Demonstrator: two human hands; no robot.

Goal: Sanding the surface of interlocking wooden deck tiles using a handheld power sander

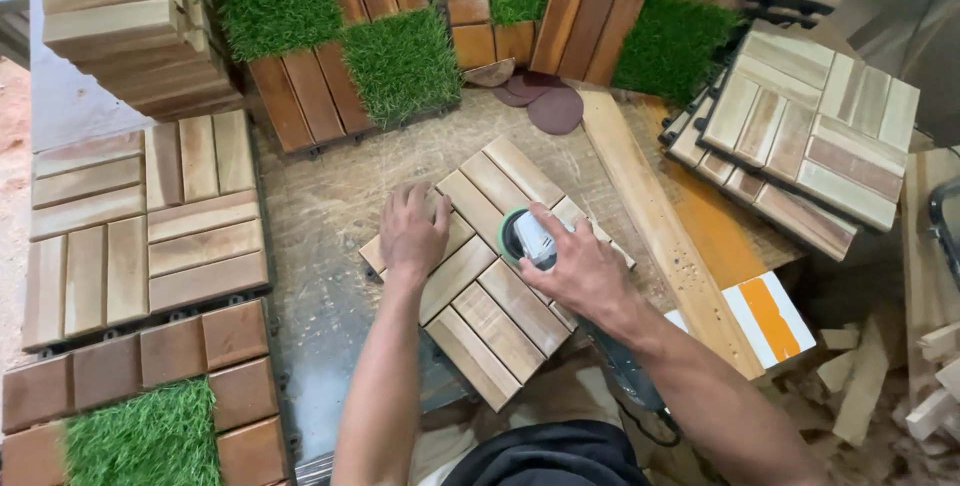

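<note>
A wooden tile [490, 276] lies in the middle of the counter [320, 206]. The right hand [575, 266] grips a sander [528, 238] on top of it. The left hand [412, 231] lies flat and open on the tile. Brown round pads [545, 106] sit near the grass tiles [400, 61].

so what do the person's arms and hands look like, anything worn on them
Both arms are bare from elbow to fingertips: no sleeves show, and no gloves. The left hand and right hand carry no visible rings, watch or bands. A dark garment shows only at the waist.
</note>
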